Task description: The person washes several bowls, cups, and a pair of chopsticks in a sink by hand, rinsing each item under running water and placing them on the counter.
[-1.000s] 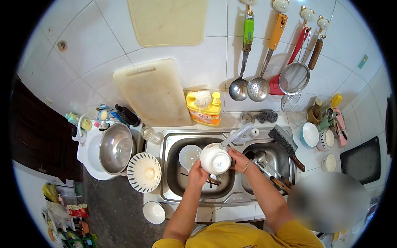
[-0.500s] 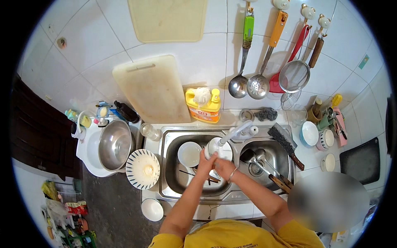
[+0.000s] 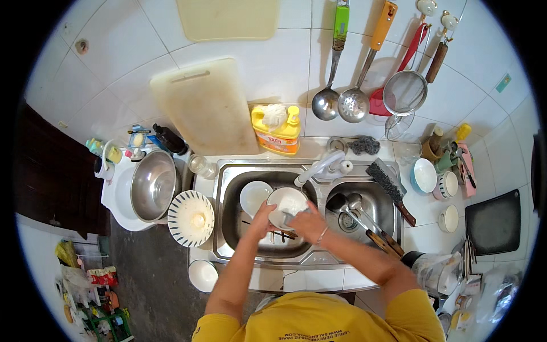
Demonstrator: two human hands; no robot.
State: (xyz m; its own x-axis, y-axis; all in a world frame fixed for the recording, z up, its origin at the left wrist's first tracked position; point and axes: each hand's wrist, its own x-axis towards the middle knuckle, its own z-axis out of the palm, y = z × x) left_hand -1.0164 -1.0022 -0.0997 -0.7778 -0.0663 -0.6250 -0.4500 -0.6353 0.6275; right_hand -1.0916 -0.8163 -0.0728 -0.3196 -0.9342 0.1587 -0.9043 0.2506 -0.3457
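Observation:
Over the left basin of the steel sink (image 3: 225, 251), I hold a white bowl (image 3: 288, 199) with its opening facing up. My left hand (image 3: 263, 222) is closed on the bowl's left side. At its right side is my right hand (image 3: 309, 224), fingers bent in over the rim around a small greyish thing, too blurred to name. A second white bowl (image 3: 254, 197) sits in the basin, left of the held one. Several chopsticks (image 3: 279, 235) lie below my hands. The white faucet spout (image 3: 313, 170) reaches over the basin just behind the held bowl.
The right basin holds a ladle (image 3: 337, 202) and a spoon (image 3: 354, 200). A cleaver (image 3: 393, 188) lies along its right edge. Left of the sink stand a striped bowl (image 3: 182, 228), a small white bowl (image 3: 203, 276) and a steel basin (image 3: 152, 188). A yellow jug (image 3: 276, 139) stands behind.
The held bowl has moved left and out from under the spout, and its inside shows more fully. My hands shifted left with it. The whole view has shifted slightly.

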